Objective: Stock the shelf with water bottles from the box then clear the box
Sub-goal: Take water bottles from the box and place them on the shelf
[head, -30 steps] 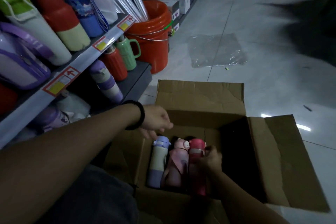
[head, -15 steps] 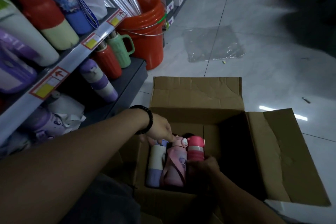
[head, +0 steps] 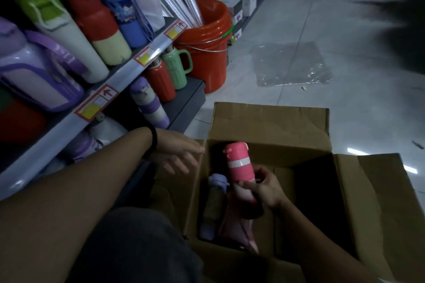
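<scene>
Setting: a dim shop aisle with a pale tiled floor (head: 322,18). The open cardboard box (head: 271,122) stands on it, and every place below is given from that box.
Pink bottle (head: 239,165): upright, raised over the box's left half. Its cap is level with the far wall and its base is not yet above the rim.
Right hand (head: 264,188): over the middle of the box, fingers and thumb wrapped round the pink bottle's lower body.
Left hand (head: 179,151): just outside the box's left wall, fingers loosely spread and holding nothing. I cannot tell whether it touches the cardboard.
Left inside: a lavender bottle (head: 215,204) and a paler pink bottle (head: 234,225) with a strap lie along the box's left side, beneath the raised one.
Shelf (head: 184,99): left of the box. Its lower board is bare at the end nearest the box's far-left corner, beside a green mug (head: 177,69).
Doing it well: probably lift straight up until the base clears the rim, then swing left. The grip is low and the cap end heavy, so the free hand could steady the top.
Watch for: the strap below snagging, and knocking over bottles already on the shelf.
Beyond: an orange bucket (head: 207,53) is past the box's far-left corner.
</scene>
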Motion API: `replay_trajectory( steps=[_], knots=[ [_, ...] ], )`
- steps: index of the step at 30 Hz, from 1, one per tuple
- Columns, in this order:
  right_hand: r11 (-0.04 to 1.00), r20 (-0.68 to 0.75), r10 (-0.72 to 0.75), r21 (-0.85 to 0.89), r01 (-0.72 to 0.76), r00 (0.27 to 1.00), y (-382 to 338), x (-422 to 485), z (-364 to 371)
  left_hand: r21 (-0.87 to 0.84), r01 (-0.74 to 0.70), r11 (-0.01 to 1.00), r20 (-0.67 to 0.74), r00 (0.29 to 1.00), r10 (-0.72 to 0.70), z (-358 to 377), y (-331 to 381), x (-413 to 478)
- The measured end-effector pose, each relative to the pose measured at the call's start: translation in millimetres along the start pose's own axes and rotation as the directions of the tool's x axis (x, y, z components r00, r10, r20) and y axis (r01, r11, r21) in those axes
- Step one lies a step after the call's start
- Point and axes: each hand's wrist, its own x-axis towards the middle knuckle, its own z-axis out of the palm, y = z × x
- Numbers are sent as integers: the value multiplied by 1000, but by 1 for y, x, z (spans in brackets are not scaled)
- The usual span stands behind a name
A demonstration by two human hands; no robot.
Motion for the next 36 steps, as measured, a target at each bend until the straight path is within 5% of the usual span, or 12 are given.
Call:
replay_trajectory(
  steps=[10,17,21,29,36],
  knots=[
    [944,257,-300,216,248,919,-109,3,103,-406,-187,894,-212,971,107,7,-82,-8],
    [923,345,-384,163,349,856,-135,3,152,-679,-482,554,-475,863,170,27,-115,16],
    [908,410,-412,105,406,814,-141,4,170,-699,-597,394,-637,770,34,34,-131,33],
    [926,423,-375,134,352,825,-143,1,187,-463,-677,572,-882,415,-223,-11,-151,65],
    [971,491,-234,76,227,839,-134,-1,199,-356,-632,689,-934,246,-257,-29,-142,70]
  ],
)
